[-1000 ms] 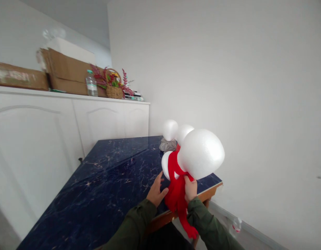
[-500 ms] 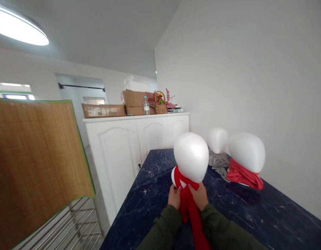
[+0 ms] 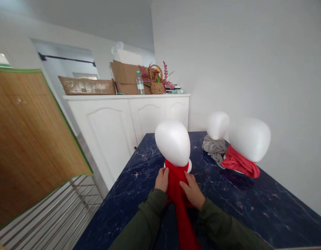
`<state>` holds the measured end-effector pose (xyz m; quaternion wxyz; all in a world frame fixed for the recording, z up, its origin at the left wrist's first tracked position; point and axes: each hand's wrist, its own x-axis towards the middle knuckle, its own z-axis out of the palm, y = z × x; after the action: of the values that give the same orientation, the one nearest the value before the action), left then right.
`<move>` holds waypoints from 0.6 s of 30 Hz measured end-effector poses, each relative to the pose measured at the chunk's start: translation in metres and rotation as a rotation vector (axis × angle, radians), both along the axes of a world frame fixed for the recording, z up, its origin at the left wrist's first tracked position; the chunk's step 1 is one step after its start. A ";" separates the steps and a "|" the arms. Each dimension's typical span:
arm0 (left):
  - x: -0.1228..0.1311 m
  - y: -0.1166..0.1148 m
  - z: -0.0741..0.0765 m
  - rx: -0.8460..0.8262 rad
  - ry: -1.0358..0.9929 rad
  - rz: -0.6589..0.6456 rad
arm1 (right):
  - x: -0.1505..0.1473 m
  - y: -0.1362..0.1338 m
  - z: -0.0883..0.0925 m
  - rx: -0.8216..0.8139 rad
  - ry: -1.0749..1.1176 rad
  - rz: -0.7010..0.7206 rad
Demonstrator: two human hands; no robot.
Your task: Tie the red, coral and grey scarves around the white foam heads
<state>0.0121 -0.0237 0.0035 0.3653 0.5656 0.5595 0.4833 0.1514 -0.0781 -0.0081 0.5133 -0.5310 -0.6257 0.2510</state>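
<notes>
A white mannequin head (image 3: 173, 140) stands on the dark table before me, tilted slightly left. Around its neck goes a red scarf (image 3: 177, 184), one long end hanging down toward me. My left hand (image 3: 162, 179) pinches the scarf's left edge just under the head. On the other side, my right hand (image 3: 193, 191) is closed on the scarf's right edge, thumb lying over the cloth. Some fingertips are hidden behind the fabric. To the right stands another white head (image 3: 250, 139) with a coral-red cloth (image 3: 239, 162) wrapped at its neck.
Farther back, a third white head (image 3: 218, 125) has a grey cloth (image 3: 214, 149) at its base. The blue marbled table (image 3: 131, 184) meets a white cabinet (image 3: 105, 132) topped by cardboard boxes, a bottle (image 3: 140, 84) and a flower basket (image 3: 157, 87). A metal rack (image 3: 72, 201) stands left.
The head now leans left instead of right. The scarf lies smoother across the front, where a white gap showed before. My right hand has shifted lower on the cloth. My view has tipped down.
</notes>
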 end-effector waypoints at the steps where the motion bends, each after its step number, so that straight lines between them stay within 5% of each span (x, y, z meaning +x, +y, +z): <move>1: 0.001 -0.004 0.002 0.022 -0.017 -0.040 | -0.002 -0.005 0.004 0.032 -0.006 0.072; 6: 0.010 -0.018 0.006 0.043 -0.064 -0.172 | -0.012 -0.017 0.020 0.095 -0.063 0.414; 13: 0.011 -0.004 -0.008 -0.134 -0.405 -0.155 | 0.003 0.014 0.003 -0.437 0.252 0.037; 16: 0.014 -0.006 -0.010 -0.145 -0.462 -0.189 | 0.010 0.025 0.001 -0.388 0.148 0.013; 18: 0.016 -0.008 -0.009 -0.165 -0.535 -0.211 | 0.012 0.031 -0.001 -0.292 0.265 -0.019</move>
<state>0.0280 -0.0322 -0.0057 0.5927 0.4416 0.4187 0.5276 0.1631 -0.0474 -0.0091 0.5110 -0.5680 -0.5048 0.4018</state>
